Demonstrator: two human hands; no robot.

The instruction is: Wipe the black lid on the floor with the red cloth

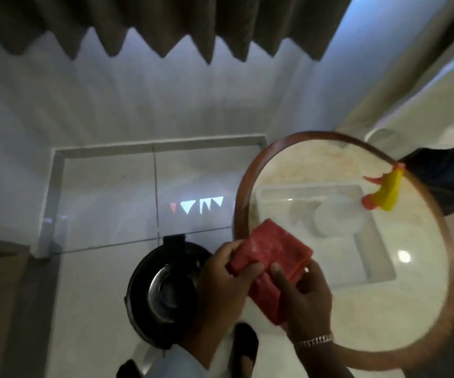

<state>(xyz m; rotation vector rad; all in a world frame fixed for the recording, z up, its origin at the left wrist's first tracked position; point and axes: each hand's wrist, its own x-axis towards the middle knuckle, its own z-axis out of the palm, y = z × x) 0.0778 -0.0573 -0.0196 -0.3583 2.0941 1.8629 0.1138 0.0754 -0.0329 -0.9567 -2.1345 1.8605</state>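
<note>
I have both hands closed on the folded red cloth (pixel 272 257): my left hand (pixel 220 279) pinches its near-left edge, my right hand (pixel 305 293) grips it from below, thumb on top. The round black lid with a shiny metal centre (pixel 160 290) lies on the pale tiled floor (pixel 105 192), below and left of my hands, apart from the cloth. The round marble tabletop (pixel 384 309) sits just right. I judge no wiping has begun; lowering the cloth remains.

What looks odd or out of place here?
The black lid lies on the floor tiles beside the round table, an odd spot for cookware. Both hands hold the red cloth above it.
</note>
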